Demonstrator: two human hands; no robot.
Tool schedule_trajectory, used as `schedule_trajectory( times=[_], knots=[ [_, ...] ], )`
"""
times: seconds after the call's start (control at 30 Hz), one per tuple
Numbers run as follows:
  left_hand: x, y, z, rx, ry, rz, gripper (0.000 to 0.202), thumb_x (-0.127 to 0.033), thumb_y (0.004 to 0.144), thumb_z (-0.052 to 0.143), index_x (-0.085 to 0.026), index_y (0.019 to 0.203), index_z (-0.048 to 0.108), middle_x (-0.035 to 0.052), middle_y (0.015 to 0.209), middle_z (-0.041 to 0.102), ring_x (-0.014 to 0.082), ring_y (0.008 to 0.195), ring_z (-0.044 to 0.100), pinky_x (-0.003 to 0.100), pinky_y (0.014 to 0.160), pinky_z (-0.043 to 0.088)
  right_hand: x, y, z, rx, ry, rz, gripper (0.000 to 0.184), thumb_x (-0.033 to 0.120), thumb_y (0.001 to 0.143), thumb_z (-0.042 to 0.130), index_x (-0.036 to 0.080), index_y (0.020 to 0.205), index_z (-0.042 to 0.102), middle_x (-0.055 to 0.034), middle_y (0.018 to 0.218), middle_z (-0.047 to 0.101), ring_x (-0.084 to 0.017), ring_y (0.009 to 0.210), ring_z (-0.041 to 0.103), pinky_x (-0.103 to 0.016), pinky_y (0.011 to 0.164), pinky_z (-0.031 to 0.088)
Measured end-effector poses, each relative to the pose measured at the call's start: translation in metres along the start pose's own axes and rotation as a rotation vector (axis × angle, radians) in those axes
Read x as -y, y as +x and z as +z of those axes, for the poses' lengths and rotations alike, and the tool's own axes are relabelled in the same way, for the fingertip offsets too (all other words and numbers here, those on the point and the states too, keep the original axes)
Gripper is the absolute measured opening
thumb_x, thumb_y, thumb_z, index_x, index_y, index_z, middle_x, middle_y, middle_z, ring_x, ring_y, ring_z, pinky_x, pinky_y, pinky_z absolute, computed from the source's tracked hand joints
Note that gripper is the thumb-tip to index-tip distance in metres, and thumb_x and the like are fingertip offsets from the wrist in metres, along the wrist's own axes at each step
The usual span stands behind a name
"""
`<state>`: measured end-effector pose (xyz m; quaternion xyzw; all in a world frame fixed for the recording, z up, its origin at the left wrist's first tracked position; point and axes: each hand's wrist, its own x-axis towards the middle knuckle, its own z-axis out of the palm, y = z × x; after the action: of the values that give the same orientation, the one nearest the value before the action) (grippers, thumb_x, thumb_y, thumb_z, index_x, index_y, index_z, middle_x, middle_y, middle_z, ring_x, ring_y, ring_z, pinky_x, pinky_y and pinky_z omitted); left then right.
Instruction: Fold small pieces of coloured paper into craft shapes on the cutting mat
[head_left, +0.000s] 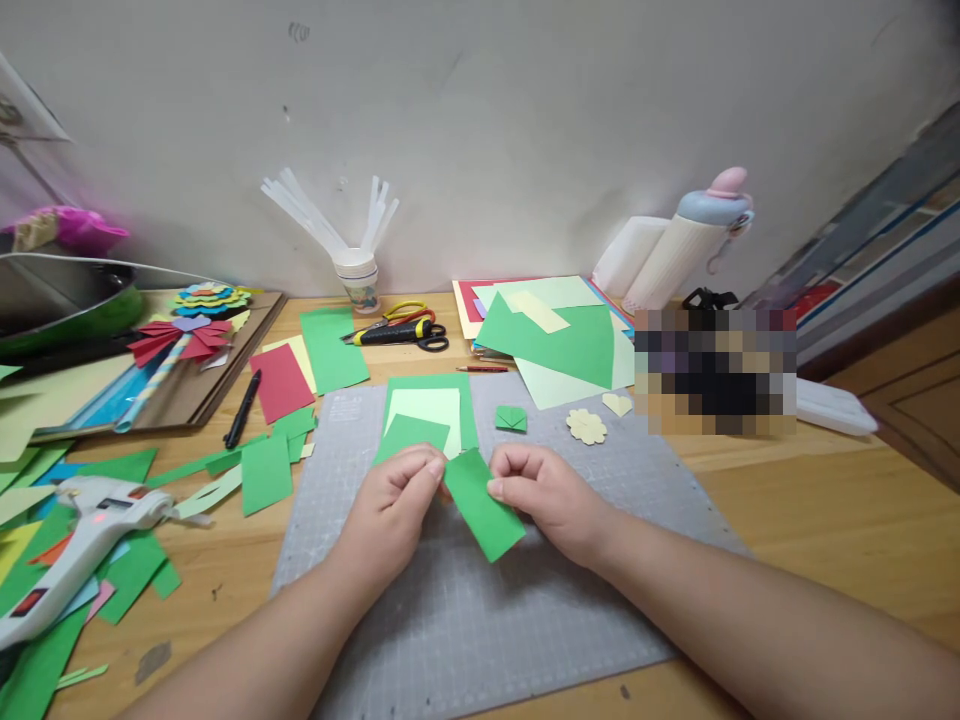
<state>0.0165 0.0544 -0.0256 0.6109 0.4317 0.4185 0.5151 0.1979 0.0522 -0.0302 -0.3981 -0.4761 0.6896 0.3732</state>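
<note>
A green paper rectangle (486, 507) is held at a slant above the grey cutting mat (480, 620). My left hand (405, 500) is closed on its upper left corner, thumb on top. My right hand (544, 490) pinches its right edge between thumb and curled fingers. Just behind my hands lie a pale green sheet (431, 403) and a smaller green piece (414, 437), both over a larger green sheet (469, 410). A small folded green paper (511, 418) rests on the mat, with a cream flower cutout (586, 426) and a cream heart cutout (617, 404) to its right.
At left, a white glue gun (97, 530) lies over green scraps, near a black pen (242, 410). Scissors (431, 338) and a yellow-black cutter (390, 333) lie behind the mat. A cup (363, 290) with straws, a paper stack (555, 340) and a bottle (686, 245) stand along the wall.
</note>
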Motion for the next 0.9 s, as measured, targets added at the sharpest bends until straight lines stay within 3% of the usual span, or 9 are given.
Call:
schedule_trajectory(
  times=[0.07,0.17,0.33,0.47,0.6,0.8,0.9],
  knots=[
    [0.001,-0.001,0.003,0.002,-0.032,-0.030,0.033,-0.035,0.092,0.041,-0.019,0.065,0.053,-0.0012,0.065,0.050,0.0148,0.065,0.047,0.027,0.065,0.036,0.000,-0.001,0.001,-0.039,0.056,0.003,0.023,0.029,0.073,0.062,0.019,0.061,0.046,0.0076,0.047,0.047,-0.008,0.040,0.044,-0.020,0.042,0.035],
    [0.000,-0.003,0.009,0.049,-0.091,-0.089,0.026,-0.042,0.087,0.048,-0.019,0.075,0.054,-0.0016,0.065,0.052,0.0143,0.061,0.048,0.026,0.060,0.038,-0.001,-0.002,0.003,-0.110,0.057,-0.026,0.025,0.033,0.077,0.063,0.019,0.064,0.048,0.0066,0.050,0.051,-0.008,0.044,0.049,-0.021,0.046,0.039],
    [-0.001,-0.007,0.014,0.063,-0.163,-0.201,0.030,-0.040,0.084,0.054,-0.018,0.065,0.046,-0.0042,0.059,0.044,0.0118,0.058,0.042,0.023,0.057,0.035,-0.001,-0.006,0.006,-0.084,-0.012,-0.062,0.027,0.037,0.077,0.064,0.017,0.066,0.050,0.0045,0.055,0.055,-0.009,0.050,0.051,-0.022,0.051,0.042],
    [0.001,-0.009,0.013,-0.015,-0.091,-0.169,0.033,-0.038,0.084,0.054,-0.019,0.061,0.041,-0.0063,0.057,0.034,0.0106,0.055,0.032,0.022,0.053,0.027,-0.001,-0.009,0.009,-0.094,0.018,-0.061,0.027,0.038,0.078,0.065,0.018,0.066,0.050,0.0044,0.056,0.055,-0.010,0.054,0.053,-0.023,0.055,0.044],
    [0.002,-0.010,0.012,-0.041,0.115,-0.092,0.035,-0.037,0.087,0.050,-0.020,0.059,0.037,-0.0056,0.058,0.034,0.0119,0.056,0.032,0.024,0.053,0.028,-0.002,-0.011,0.012,-0.112,0.065,-0.042,0.027,0.038,0.079,0.065,0.018,0.066,0.051,0.0044,0.057,0.054,-0.010,0.055,0.053,-0.024,0.056,0.044],
    [0.000,-0.010,0.011,0.058,0.140,-0.056,0.034,-0.036,0.090,0.044,-0.020,0.060,0.037,-0.0048,0.061,0.036,0.0124,0.058,0.036,0.024,0.056,0.031,-0.006,-0.011,0.013,-0.147,0.154,-0.026,0.027,0.036,0.077,0.067,0.018,0.065,0.051,0.0046,0.059,0.054,-0.010,0.055,0.052,-0.023,0.057,0.044],
    [-0.002,-0.010,0.011,0.055,0.238,-0.018,0.033,-0.034,0.090,0.043,-0.020,0.060,0.037,-0.0047,0.061,0.036,0.0128,0.059,0.036,0.024,0.056,0.030,-0.006,-0.012,0.013,-0.159,0.175,-0.048,0.025,0.034,0.078,0.067,0.018,0.066,0.052,0.0043,0.060,0.055,-0.010,0.058,0.052,-0.024,0.059,0.044]
  ],
)
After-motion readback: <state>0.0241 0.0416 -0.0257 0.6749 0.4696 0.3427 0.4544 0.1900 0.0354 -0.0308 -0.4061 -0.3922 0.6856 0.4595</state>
